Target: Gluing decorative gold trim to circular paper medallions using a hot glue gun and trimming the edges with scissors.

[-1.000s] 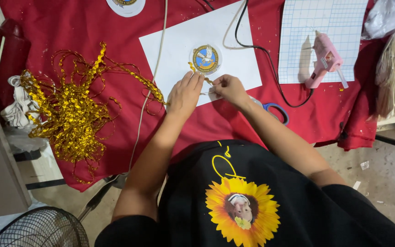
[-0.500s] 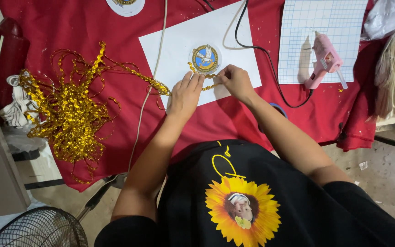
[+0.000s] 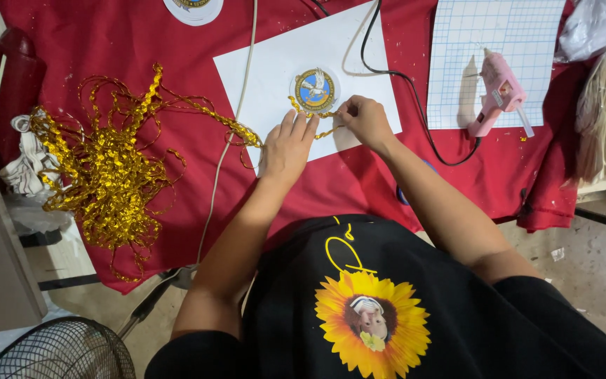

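Overhead, a red-draped table (image 3: pixel 177 42) carried a large tangle of gold trim (image 3: pixel 103 175), a white sheet (image 3: pixel 261 77) and a pink glue gun (image 3: pixel 496 91). Both hands worked one gold strand (image 3: pixel 324 116) at a round emblem (image 3: pixel 315 89): left hand (image 3: pixel 287 144) pressing flat, right hand (image 3: pixel 366 119) pinching its end. Only the lower rim appeared edged; most seemingly remained bare.

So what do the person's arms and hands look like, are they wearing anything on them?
Both arms are bare all the way up to short black sleeves. The left hand and the right hand wear no gloves, and no rings, watch or bracelet show. The black shirt has a yellow sunflower picture on its front.
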